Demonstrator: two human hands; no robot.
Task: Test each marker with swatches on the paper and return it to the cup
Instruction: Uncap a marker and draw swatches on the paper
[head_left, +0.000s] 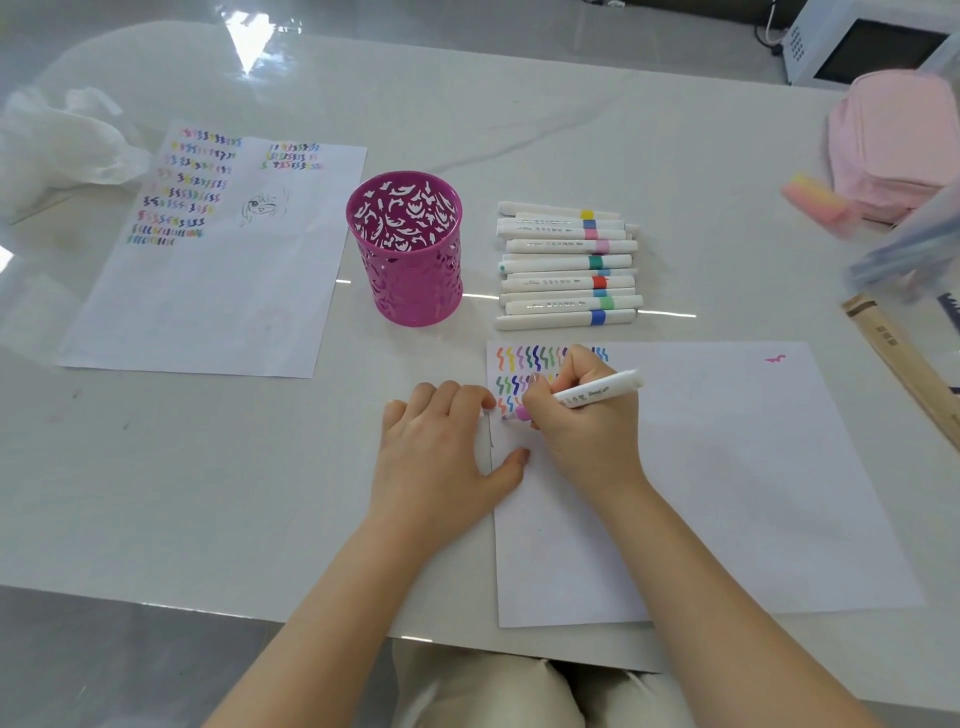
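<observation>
Head view: a pink marker (582, 397) is gripped in the right hand (576, 415), swatching the paper (727, 467); the left hand (441, 447), holding nothing, lies flat. The cup (405, 249) looks empty, so the marker pile (566, 265) is judged unreturned.

Person, head-camera view: two bare forearms without sleeves, left hand (441, 452) and right hand (587, 426) free of rings, watch or bracelets, nails short and plain; light beige trousers (483, 691) at near edge.

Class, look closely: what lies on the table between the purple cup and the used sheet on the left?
Nothing: in the head view, bare table separates the cup from that sheet.
</observation>
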